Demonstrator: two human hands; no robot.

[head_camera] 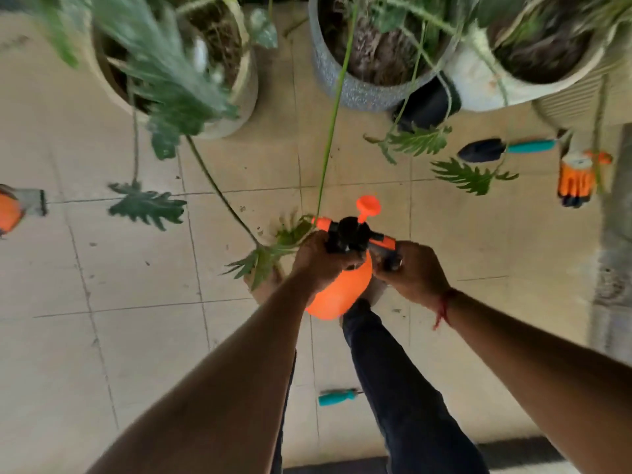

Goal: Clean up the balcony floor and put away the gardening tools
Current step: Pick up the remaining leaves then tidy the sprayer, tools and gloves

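At the centre of the frame, both hands are gripping a round orange plastic pump sprayer [342, 289]: left hand [316, 260] curling round its black neck, right hand [412, 271] clamping the handle. Keeping it upright should be preventing drips on the beige tiled floor [136, 285].

Scuffed beige floor tiles [143, 268], soft daylight

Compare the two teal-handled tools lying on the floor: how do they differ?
The trowel shows its whole dark blade; the teal-handled tool has its working end mostly hidden by the trouser leg. The trowel lies beside an orange glove near the pots; the other lies close to the person. Both have teal handles and lie flat on the tiles, untouched.
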